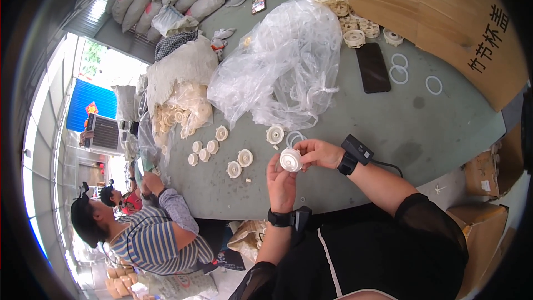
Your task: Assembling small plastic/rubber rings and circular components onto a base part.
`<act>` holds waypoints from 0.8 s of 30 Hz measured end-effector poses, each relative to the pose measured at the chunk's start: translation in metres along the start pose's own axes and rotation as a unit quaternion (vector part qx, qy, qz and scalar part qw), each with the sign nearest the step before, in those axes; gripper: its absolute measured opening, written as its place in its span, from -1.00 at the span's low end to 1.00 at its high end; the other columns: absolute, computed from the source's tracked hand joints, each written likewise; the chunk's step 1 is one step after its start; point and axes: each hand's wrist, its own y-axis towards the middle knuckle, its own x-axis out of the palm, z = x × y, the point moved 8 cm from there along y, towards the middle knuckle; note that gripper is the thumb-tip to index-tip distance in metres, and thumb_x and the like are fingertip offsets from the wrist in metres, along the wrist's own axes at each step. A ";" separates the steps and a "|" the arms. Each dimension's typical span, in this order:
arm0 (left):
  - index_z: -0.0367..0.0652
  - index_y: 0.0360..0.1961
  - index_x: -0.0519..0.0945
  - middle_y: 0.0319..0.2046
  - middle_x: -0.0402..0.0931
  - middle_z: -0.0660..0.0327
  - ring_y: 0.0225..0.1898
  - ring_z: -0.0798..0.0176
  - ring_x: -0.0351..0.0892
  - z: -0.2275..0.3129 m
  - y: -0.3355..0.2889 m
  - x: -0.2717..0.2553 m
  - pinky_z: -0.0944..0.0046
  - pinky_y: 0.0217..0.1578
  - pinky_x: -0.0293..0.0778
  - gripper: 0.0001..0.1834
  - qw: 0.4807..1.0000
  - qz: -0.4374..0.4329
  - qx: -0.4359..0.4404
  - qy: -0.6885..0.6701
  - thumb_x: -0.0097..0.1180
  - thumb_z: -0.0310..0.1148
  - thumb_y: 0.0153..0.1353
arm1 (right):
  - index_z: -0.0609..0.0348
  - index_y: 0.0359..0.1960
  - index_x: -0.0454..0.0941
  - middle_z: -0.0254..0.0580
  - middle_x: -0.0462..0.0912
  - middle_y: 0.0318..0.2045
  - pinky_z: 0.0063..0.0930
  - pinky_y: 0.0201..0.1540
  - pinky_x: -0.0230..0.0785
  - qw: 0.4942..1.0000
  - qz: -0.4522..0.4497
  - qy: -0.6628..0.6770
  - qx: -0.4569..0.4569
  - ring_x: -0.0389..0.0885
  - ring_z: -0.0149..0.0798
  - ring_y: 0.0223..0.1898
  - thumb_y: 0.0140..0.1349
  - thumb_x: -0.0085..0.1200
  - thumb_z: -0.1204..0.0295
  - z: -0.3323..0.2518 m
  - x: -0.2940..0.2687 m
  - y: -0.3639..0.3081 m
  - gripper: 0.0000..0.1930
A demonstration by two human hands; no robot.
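Pinching, head view: left hand [282,185] and right hand [321,153] are gripping a round white plastic cap [290,160], fingers closed to its width, toward half past four from view centre. Translucent rings [293,133] are lying at its 12 o'clock, loose cap [275,134] at 11, clear plastic bag [280,58] beyond at 12.

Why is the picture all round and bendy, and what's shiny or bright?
Head view: the fisheye lens bends straight edges and leaves black corners; daylight washes out the opening at left; the clear bag glints; the lid looks bright, but its rings show.
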 end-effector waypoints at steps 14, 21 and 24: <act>-0.25 0.09 0.16 -0.09 0.35 0.07 -0.15 0.30 0.39 0.009 -0.002 0.007 0.33 -0.20 0.37 -0.45 0.974 0.049 0.095 0.200 -0.04 -0.66 0.02 | 0.19 -0.15 0.35 -0.34 0.50 -0.32 -0.62 -0.24 0.34 0.993 0.030 -0.113 -0.032 0.48 -0.50 -0.35 0.01 -0.03 0.51 0.001 -0.008 0.004 -0.69; -0.25 0.09 0.14 -0.06 0.34 0.09 -0.10 0.28 0.37 0.004 0.000 0.002 0.31 -0.15 0.34 -0.47 0.990 0.035 0.066 0.118 -0.07 -0.62 0.05 | 0.20 -0.21 0.37 -0.35 0.50 -0.37 -0.65 -0.31 0.32 0.991 0.057 -0.117 -0.033 0.46 -0.53 -0.40 -0.03 -0.08 0.56 0.001 -0.011 0.006 -0.73; -0.24 0.06 0.20 -0.06 0.34 0.11 -0.11 0.29 0.37 0.000 0.000 0.000 0.33 -0.14 0.33 -0.52 0.993 0.039 0.045 0.097 -0.06 -0.60 0.06 | 0.21 -0.27 0.40 -0.35 0.50 -0.41 -0.67 -0.34 0.31 0.989 0.076 -0.122 -0.048 0.45 -0.54 -0.43 -0.05 -0.10 0.57 -0.003 -0.011 0.004 -0.76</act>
